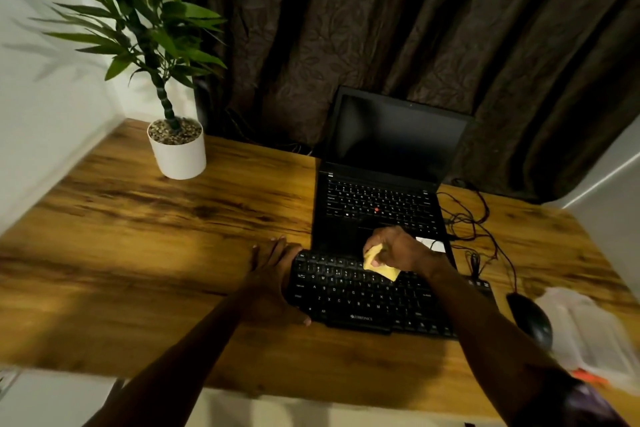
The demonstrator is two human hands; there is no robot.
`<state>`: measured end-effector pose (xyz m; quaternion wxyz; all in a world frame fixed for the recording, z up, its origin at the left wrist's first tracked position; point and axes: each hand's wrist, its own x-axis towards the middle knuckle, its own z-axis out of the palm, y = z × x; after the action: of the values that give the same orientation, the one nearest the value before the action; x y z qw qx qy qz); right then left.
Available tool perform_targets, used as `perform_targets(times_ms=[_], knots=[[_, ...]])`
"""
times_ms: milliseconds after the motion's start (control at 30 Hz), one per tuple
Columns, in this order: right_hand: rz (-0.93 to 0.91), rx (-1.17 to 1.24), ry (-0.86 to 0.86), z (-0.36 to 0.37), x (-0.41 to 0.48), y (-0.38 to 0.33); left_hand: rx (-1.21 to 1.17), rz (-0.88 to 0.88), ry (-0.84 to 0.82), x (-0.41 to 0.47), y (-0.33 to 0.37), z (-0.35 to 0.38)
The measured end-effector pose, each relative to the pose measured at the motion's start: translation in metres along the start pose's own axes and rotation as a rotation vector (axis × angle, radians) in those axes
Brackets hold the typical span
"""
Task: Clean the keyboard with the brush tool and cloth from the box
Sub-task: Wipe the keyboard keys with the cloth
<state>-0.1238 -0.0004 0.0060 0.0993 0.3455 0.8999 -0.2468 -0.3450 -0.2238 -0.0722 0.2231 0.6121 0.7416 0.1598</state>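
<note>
The right hand (398, 250) pinches a yellow cloth (379, 265) against the keyboard (349, 295) keys; the left hand (273, 277), fingers straight, braces the keyboard's left end on the surface (156, 253).

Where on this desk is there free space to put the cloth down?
The wide bare desk left of the keyboard and laptop, in front of the plant pot, is free. The near strip before the keyboard is narrower. The right side is crowded: cables, mouse, clear box.
</note>
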Motion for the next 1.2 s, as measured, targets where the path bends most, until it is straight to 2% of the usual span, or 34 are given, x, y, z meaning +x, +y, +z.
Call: perform_targets(times_ms=[300, 567, 800, 1033, 1200], knots=[[0.048, -0.187, -0.049, -0.015, -0.024, 0.03, -0.01, 0.012, 0.021, -0.001, 0.0, 0.001], [0.027, -0.082, -0.021, -0.007, -0.016, 0.015, -0.027, 0.016, 0.021, -0.003, 0.002, -0.003], [0.153, -0.154, -0.01, -0.024, -0.043, 0.058, -0.036, 0.01, 0.012, -0.002, 0.001, -0.001], [0.087, -0.132, 0.027, -0.015, -0.042, 0.041, -0.006, 0.016, 0.027, 0.0, -0.001, 0.0], [0.196, -0.122, 0.035, -0.018, -0.062, 0.075, -0.013, 0.028, 0.022, 0.001, -0.001, 0.0]])
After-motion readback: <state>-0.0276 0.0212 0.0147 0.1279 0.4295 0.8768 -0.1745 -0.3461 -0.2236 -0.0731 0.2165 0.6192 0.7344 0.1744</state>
